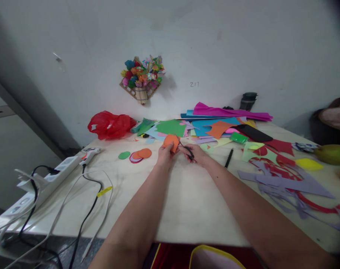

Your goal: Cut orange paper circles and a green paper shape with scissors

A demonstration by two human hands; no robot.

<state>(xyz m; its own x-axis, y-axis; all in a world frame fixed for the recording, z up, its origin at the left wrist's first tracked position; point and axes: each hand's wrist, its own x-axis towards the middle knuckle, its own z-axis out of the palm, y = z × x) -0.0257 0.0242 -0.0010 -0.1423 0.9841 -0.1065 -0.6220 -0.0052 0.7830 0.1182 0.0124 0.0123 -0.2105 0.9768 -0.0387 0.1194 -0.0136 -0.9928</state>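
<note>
Orange, thin, roughly round piece of craft sheet (172, 139), felt or foam, cannot tell which: taken as landmark for all places below. It is held over the pale, whitish counter (197, 209), in front of the wearer.

Left hand (165, 155): fingers pinching the near side of the orange piece, thumb over its face. Right hand (197, 154), just right of the piece: fingers wrapped round the dark handles of a small pair of scissors (190, 152).

Key relation: scissors at the right edge of the piece, long axis slanting from handles (right, nearer the wearer) to tips (left, farther off). Blades point away along that edge. Contact with the sheet, and how far the blades are parted, too small to tell. Left hand nearer the piece; right hand close beside.

Left of the piece: flat green disc (124, 155), and beside it a small overlapping group of orange, purplish and red discs (144, 153). Beyond the piece: large flat green sheet (174, 127). Right of it: slim black pen (229, 158), lying with its long axis pointing away; farther right, tangled lavender offcuts (284, 183).
</note>
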